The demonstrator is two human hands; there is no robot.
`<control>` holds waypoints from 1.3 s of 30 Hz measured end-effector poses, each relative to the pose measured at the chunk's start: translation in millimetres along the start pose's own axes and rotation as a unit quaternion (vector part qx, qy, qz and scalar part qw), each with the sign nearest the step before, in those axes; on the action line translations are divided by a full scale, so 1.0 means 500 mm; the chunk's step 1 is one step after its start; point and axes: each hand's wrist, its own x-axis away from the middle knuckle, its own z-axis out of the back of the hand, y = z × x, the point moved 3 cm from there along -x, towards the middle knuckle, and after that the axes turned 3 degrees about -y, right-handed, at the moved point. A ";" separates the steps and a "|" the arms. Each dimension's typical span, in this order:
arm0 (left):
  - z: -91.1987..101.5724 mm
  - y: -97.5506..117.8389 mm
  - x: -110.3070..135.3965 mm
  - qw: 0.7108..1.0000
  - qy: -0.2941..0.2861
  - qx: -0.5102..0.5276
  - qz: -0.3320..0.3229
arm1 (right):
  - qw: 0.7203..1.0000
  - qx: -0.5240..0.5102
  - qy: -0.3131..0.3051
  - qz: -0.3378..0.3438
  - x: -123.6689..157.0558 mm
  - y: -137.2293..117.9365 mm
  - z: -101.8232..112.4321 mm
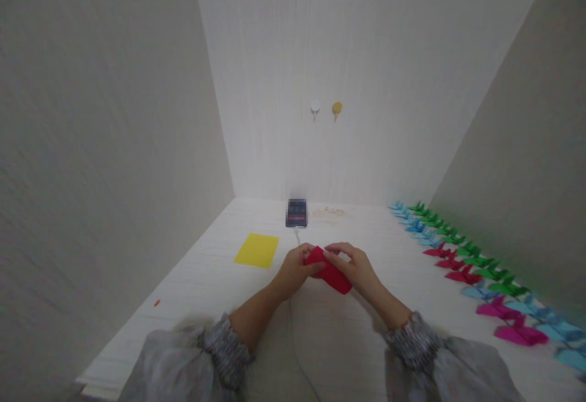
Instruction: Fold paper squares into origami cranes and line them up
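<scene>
A folded piece of red paper (330, 272) is held just above the white desk (192, 304), between both hands. My left hand (294, 271) pinches its left end with fingers closed. My right hand (354, 268) grips the right part, fingers curled over the top edge. Part of the paper is hidden under the fingers.
A yellow paper square (257, 250) lies flat to the left. A phone (296, 213) stands at the back, its white cable (293, 329) running toward me. Several folded paper figures, blue, green, red and magenta (462, 262), line the right side. Two wall hooks (325, 108) hang above.
</scene>
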 end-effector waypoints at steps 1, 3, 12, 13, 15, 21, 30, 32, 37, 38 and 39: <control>-0.003 -0.002 0.001 1.000 -0.013 -0.007 0.005 | 0.999 -0.005 -0.027 -0.023 0.001 0.003 -0.006; -0.005 -0.004 0.002 1.000 -0.021 -0.013 0.017 | 0.996 -0.034 -0.058 -0.061 0.004 0.009 -0.015; 0.014 0.000 -0.005 0.996 0.058 0.057 0.040 | 0.948 -0.258 -0.001 -0.186 0.010 0.005 -0.018; 0.015 0.000 -0.005 0.996 0.064 0.058 0.038 | 0.943 -0.276 -0.006 -0.184 0.010 0.002 -0.020; 0.017 0.001 -0.004 0.996 0.073 0.050 0.034 | 0.938 -0.301 -0.019 -0.173 0.011 -0.001 -0.023; 0.010 -0.003 0.000 0.998 0.048 0.018 0.048 | 0.944 -0.288 0.002 -0.162 0.010 0.004 -0.019; 0.008 -0.003 -0.002 0.998 0.039 0.024 0.034 | 0.951 -0.260 0.069 -0.149 0.010 0.003 -0.011; 0.008 0.000 -0.001 0.999 0.041 0.019 0.026 | 0.951 -0.265 0.067 -0.144 0.011 -0.002 -0.011; 0.012 0.010 -0.001 0.998 0.066 0.014 -0.007 | 0.935 -0.321 0.030 -0.146 0.012 -0.006 -0.023; 0.012 0.012 -0.002 0.997 0.069 0.015 -0.011 | 0.933 -0.327 0.031 -0.145 0.012 -0.005 -0.025; 0.013 0.012 -0.002 0.997 0.072 0.018 -0.014 | 0.932 -0.329 0.036 -0.144 0.012 -0.003 -0.026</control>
